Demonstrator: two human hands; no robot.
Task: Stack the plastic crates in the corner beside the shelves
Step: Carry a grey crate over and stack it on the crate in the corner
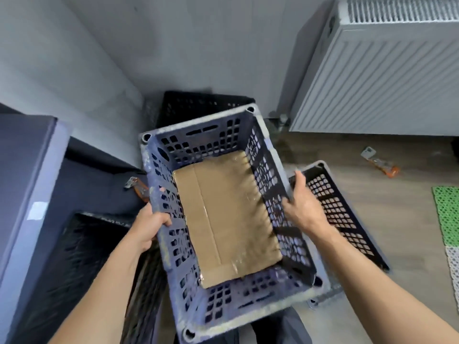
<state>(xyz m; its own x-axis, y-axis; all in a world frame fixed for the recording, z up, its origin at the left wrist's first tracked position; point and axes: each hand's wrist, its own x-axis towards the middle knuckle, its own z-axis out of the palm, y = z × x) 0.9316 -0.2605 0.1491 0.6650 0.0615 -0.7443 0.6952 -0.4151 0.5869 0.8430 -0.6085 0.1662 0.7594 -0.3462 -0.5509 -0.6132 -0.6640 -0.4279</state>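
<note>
Both hands grip a blue perforated plastic crate [223, 214] by its long sides, in front of the corner.

Nearest, the two bare forearms reach forward and up from the bottom edge. The left hand [146, 227] curls closed over the crate's left rim, fingers hooked into the wall; the right hand [301, 204] clamps the right rim, thumb inside and fingers outside. The crate's open top faces up, and its long axis runs away from the person, leaning slightly left. A flat brown cardboard sheet [223, 217] lies on its floor. Just right of it sits a black lattice crate [342, 214] on the wood-look floor [372, 170]; another black plastic crate [196, 105] sits beyond, against the grey wall [173, 45]. A white ribbed radiator [377, 70] hangs far right.
</note>
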